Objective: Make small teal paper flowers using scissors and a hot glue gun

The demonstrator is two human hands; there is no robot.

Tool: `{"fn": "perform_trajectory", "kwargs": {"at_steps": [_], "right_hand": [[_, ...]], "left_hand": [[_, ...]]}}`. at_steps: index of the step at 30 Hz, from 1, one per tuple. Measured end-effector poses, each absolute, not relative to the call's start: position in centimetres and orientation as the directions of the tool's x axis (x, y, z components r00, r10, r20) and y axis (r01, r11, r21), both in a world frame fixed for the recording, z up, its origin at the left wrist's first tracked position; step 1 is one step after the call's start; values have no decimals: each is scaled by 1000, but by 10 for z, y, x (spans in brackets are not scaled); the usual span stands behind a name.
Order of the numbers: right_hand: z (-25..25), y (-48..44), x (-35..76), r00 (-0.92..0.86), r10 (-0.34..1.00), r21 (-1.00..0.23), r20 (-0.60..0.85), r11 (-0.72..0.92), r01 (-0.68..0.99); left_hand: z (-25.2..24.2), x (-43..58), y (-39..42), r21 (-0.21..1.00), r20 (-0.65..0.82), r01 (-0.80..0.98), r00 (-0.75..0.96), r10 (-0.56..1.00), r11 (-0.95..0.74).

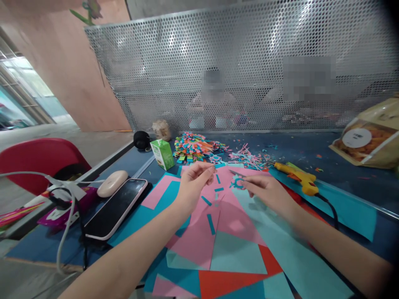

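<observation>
My left hand [193, 182] hovers over pink paper [215, 216], its thumb and fingers pinched together; what they hold is too small to make out. My right hand [264, 192] is closed on small scissors [237, 174] whose blades point left toward a small teal cut-out [237, 182]. Short teal paper strips [211, 223] lie on the pink sheet between and below the hands. Sheets of teal [240, 253], red [230, 282] and pink paper overlap beneath both forearms.
A yellow glue gun [297, 176] lies right of my right hand, its cord trailing toward me. A pile of coloured paper pieces [193, 147], a green carton [162, 153], a phone [116, 207] and a snack bag [368, 141] surround. Perforated metal screen [249, 62] behind, people beyond it.
</observation>
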State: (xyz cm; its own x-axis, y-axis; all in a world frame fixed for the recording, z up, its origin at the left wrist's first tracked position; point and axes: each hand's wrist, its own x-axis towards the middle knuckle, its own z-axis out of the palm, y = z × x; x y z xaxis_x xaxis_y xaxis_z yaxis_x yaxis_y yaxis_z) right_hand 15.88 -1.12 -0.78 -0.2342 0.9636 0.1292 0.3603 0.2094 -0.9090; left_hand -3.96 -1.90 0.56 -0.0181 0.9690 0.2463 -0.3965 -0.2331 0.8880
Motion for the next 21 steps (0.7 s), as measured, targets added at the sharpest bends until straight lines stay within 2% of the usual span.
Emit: {"fn": "perform_trajectory", "kwargs": {"at_steps": [3,10,15,21], "right_hand": [[-8,-6,161,-218,975,-990,31,60,128],[3,-13,158,-200,977,-981,-74,-107,-161],[5,-16,158,-96,992,-962,-87,-109,-251],[7,-16,158,-86,990,-925,-107,-131,-357]], "left_hand": [[3,-40,-19,910,247,-339,-20,969,-239],[8,-39,-22,946,154,-285,-28,988,-156],[9,-37,-23,965,81,-250,-3,997,-79],[7,-33,-24,983,82,-170,46,996,-73]]}}
